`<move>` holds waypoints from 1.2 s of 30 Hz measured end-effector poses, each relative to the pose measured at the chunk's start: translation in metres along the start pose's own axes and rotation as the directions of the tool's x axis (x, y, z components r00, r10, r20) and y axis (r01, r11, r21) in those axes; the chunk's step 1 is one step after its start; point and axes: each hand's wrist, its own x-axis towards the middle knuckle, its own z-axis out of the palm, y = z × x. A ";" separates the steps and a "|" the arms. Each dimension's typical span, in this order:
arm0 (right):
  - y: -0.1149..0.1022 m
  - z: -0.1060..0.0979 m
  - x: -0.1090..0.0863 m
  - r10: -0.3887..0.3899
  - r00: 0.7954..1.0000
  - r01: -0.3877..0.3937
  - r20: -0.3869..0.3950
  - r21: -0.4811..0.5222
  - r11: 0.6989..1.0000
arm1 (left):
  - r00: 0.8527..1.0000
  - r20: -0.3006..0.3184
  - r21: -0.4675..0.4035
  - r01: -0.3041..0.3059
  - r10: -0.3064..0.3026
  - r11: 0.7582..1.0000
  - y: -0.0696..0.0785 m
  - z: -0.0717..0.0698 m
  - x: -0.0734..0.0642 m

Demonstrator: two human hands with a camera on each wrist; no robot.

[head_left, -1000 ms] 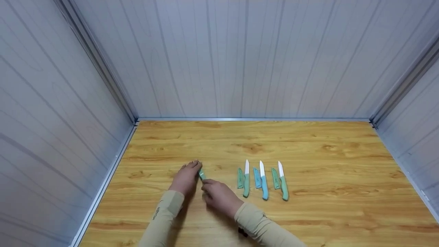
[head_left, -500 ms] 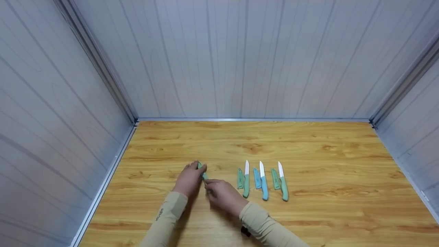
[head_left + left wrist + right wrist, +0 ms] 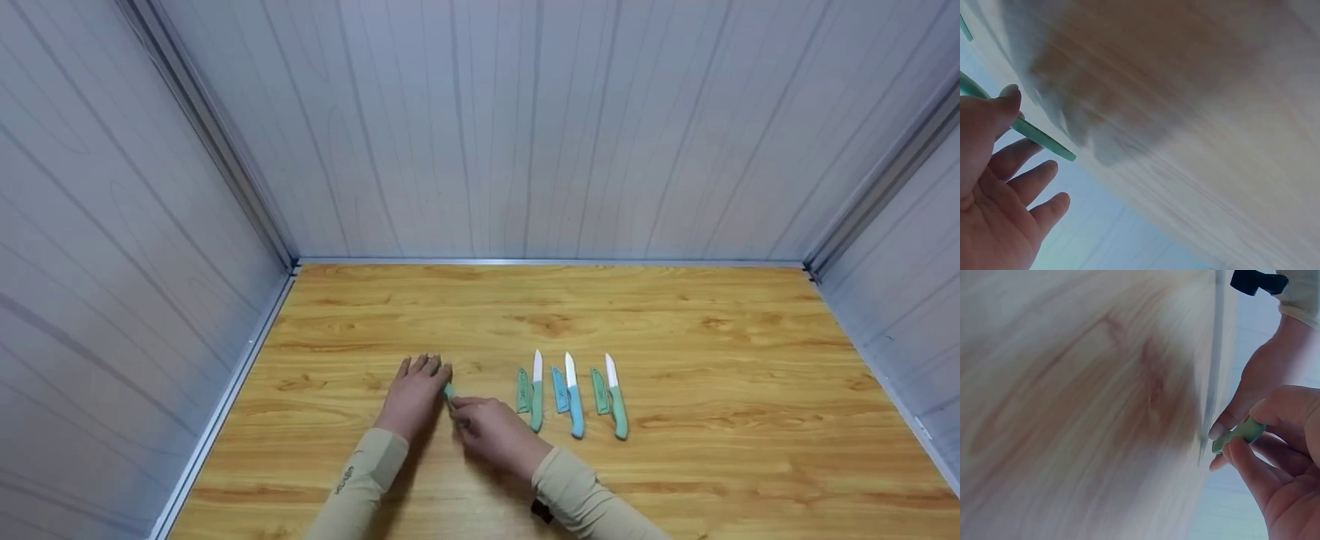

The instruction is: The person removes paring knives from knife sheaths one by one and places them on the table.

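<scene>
My left hand (image 3: 411,397) is at the left-middle of the table, its thumb and index finger pinching a slim green knife sheath (image 3: 1044,138) while the other fingers spread loosely. From the lower right my right hand (image 3: 499,435) meets it, gripping the green handle (image 3: 1249,431) of a small knife between thumb and fingers. Handle and sheath run in one line between the two hands, and no bare blade shows there. Most of the sheath is hidden under the left fingers in the head view.
To the right lie three white-bladed knives in a row: a green one (image 3: 537,405), a blue one (image 3: 575,411) and a light green one (image 3: 619,412). Each has a matching sheath (image 3: 523,390) at its left. Panelled walls (image 3: 480,135) enclose the wooden table (image 3: 712,480).
Both hands have shifted slightly, the right one a little to the right. The left thumb and fingers have moved along the sheath and cover more of it. The three knives lie as before.
</scene>
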 end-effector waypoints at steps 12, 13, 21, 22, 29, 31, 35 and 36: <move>-0.001 -0.017 -0.021 -0.057 0.998 0.057 0.030 -0.015 0.998 | 0.997 -0.051 0.016 -0.050 0.051 0.999 0.008 -0.014 -0.011; 0.000 -0.019 -0.024 -0.061 0.998 0.061 0.035 -0.013 0.998 | 0.996 -0.058 0.026 -0.059 0.060 0.998 0.009 -0.014 -0.011; 0.004 -0.033 -0.047 -0.101 0.994 0.101 0.049 0.015 0.995 | 0.985 -0.119 0.065 -0.120 0.127 0.991 0.021 -0.019 -0.018; 0.004 -0.034 -0.049 -0.117 0.992 0.117 0.043 0.007 0.993 | 0.983 -0.127 0.069 -0.125 0.133 0.990 0.023 -0.020 -0.019; 0.005 -0.042 -0.063 -0.195 0.981 0.195 0.003 -0.053 0.979 | 0.976 -0.147 0.098 -0.145 0.158 0.985 0.032 -0.024 -0.023; 0.004 -0.044 -0.066 -0.212 0.977 0.211 -0.009 -0.059 0.976 | 0.976 -0.144 0.092 -0.150 0.162 0.984 0.034 -0.025 -0.023; 0.004 -0.048 -0.073 -0.231 0.973 0.229 -0.023 -0.066 0.971 | 0.974 -0.147 0.077 -0.160 0.170 0.984 0.040 -0.027 -0.025; 0.004 -0.050 -0.074 -0.233 0.972 0.231 -0.024 -0.064 0.971 | 0.972 -0.153 0.080 -0.166 0.177 0.983 0.041 -0.028 -0.025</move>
